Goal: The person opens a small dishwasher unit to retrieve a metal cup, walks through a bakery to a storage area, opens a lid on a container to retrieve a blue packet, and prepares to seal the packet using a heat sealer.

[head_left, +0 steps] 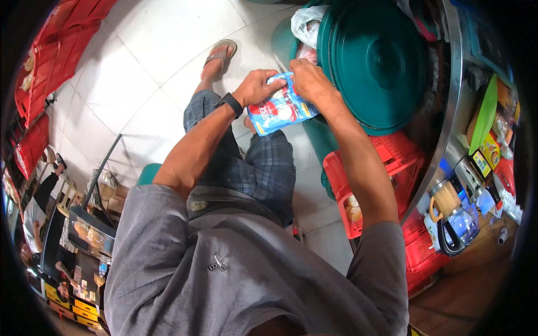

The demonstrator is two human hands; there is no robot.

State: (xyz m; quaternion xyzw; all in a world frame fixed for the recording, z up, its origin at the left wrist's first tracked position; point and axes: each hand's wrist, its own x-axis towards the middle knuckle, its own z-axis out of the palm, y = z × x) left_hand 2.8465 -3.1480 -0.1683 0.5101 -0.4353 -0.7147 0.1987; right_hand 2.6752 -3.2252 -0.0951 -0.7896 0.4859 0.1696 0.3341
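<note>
A light blue packet point(280, 115) with red and white print is held out in front of my body, over my lap. My left hand point(259, 85) is closed on the packet's upper left, thumb across its front. My right hand point(308, 78) pinches the packet's upper right corner, beside a green lidded bin. The bin's large green lid point(378, 73) stands tilted at its right side, and a white plastic bag point(305, 25) shows at its mouth.
Red crates point(400, 157) sit at the lower right, near a metal-edged counter point(437, 168) with a blender point(443, 218) and packages. Red crates point(50, 50) line the upper left. A black stand point(89, 221) and other people point(36, 213) are at the left. The tiled floor point(140, 67) lies beyond my feet.
</note>
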